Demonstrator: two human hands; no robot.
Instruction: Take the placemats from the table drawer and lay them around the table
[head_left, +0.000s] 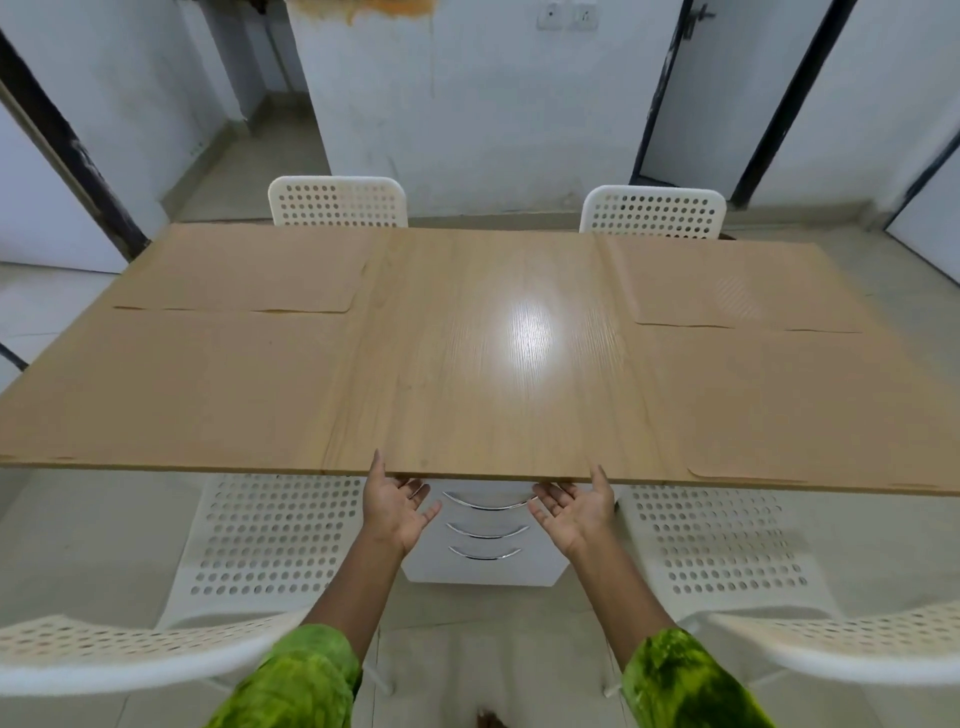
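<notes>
Several tan placemats lie flat on the wooden table (483, 364): one far left (244, 270), one far right (727, 283), one near left (171, 384), one near right (810, 405). Under the table's near edge stands a white drawer unit (483, 569) with three curved chrome handles, its drawers looking closed. My left hand (392, 506) and my right hand (576, 509) are palm-up at the near edge on either side of the top handle (485, 503). Each thumb reaches up over the table edge. The fingers are relaxed and hold nothing.
Two white perforated chairs stand at the far side, one on the left (337, 202) and one on the right (652, 213). Two more sit near me, one left (270, 535) and one right (711, 540). Walls and doors lie beyond.
</notes>
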